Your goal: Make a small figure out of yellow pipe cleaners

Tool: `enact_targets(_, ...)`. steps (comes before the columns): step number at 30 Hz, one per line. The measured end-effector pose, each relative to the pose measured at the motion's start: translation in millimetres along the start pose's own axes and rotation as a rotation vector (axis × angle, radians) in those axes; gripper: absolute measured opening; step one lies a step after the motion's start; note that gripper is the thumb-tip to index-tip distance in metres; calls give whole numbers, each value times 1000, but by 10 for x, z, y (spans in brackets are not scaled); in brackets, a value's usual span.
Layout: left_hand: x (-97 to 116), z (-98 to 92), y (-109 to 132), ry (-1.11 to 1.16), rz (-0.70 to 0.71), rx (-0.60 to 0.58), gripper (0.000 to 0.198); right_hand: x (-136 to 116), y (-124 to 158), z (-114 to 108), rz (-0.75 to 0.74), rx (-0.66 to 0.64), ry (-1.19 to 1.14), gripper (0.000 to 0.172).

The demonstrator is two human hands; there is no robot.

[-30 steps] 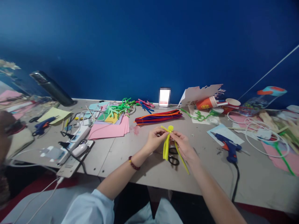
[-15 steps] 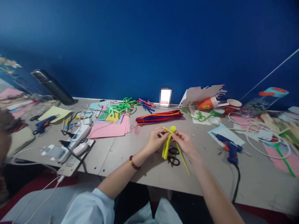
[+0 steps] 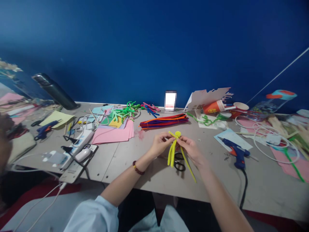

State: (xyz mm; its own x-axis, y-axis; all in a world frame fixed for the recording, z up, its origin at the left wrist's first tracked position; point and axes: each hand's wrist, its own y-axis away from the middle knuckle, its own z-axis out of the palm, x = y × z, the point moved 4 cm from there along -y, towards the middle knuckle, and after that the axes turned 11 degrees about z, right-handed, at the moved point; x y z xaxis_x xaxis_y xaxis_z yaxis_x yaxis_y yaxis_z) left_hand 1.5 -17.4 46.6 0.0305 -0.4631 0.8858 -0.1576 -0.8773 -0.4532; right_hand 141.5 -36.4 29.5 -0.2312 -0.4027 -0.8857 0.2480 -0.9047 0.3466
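Both hands pinch a yellow pipe-cleaner figure [image 3: 172, 154] just above the table, below its round coiled top. My left hand [image 3: 162, 144] grips it from the left, fingers closed near a short end that sticks out. From the other side my right hand [image 3: 190, 148] has its fingertips closed on the same piece. Several yellow strands hang down between the hands, and one longer strand slants down to the right. Under them lie scissors [image 3: 180, 166] with black handles; their blades are mostly hidden.
Beyond the hands lies a bundle of red, orange and purple pipe cleaners [image 3: 164, 121]. A blue glue gun [image 3: 238, 151] rests at right. Pink paper sheets [image 3: 112, 133], a power strip [image 3: 79, 145] and a phone [image 3: 72, 172] are at left. Another person's hand [image 3: 6, 138] shows at far left.
The hands hold nearly the same place. The hanging yellow strands have spread slightly apart, and the view has shifted a little.
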Motion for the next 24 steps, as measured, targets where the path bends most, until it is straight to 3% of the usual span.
enact_targets(9,70,-31,-16,-72,114,-45,20,-5,9,-1,24,14,30,36)
enact_targets(24,91,-48,-28,-92,157,-64,22,3,4,-12,7,36,87,37)
